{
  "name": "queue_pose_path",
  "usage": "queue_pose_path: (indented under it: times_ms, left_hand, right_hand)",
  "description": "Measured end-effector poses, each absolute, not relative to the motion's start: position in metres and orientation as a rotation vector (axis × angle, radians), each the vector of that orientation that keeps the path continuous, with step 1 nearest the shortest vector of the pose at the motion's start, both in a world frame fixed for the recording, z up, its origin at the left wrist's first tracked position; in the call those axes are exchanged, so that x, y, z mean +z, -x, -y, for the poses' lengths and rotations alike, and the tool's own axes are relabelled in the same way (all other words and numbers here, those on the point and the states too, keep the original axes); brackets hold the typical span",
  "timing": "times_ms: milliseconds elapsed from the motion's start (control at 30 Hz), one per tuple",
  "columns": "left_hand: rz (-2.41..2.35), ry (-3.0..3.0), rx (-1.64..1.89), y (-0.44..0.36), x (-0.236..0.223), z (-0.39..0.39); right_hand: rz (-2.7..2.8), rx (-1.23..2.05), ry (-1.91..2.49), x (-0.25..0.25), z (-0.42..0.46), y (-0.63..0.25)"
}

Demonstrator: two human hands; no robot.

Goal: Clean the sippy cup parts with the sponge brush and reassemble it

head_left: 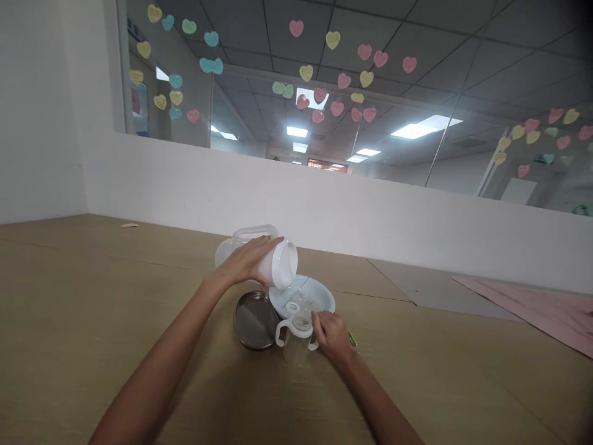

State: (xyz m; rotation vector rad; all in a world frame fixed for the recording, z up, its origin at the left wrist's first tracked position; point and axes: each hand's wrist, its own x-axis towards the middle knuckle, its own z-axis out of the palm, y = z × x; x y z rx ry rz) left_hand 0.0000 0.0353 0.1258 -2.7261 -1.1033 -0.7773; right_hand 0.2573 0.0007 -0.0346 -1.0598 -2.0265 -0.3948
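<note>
My left hand (248,259) is wrapped over a white cylindrical canister (282,264), tipped on its side with its round end to the right, above a pale blue bowl (324,300). In front of the bowl stands a clear two-handled cup (296,346) with a white collar and an open mouth. My right hand (331,334) is closed at the cup's right handle, and part of that handle shows below the fingers. A round metal dish (256,321) lies left of the cup. Clear items inside the bowl are hard to make out.
Behind my left hand is a clear plastic container (225,252). A small green thing (353,339) peeks out beside my right hand. Pink cloth (532,309) covers the right part of the tan tabletop (115,309). A white wall with a window stands behind.
</note>
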Motion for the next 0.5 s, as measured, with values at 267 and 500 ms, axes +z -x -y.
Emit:
queue_pose_path:
  times_ms: [267,500]
  left_hand:
    - [1.03,2.653,-0.757,0.0,0.1302,-0.0314]
    - [0.972,2.645,-0.725,-0.0019,0.133,-0.0289]
  right_hand:
    - [2.031,-0.424,1.062,-0.0349,-0.0014,-0.2572]
    - [2.054,-0.454,1.078,-0.0338,-0.0022,-0.2571]
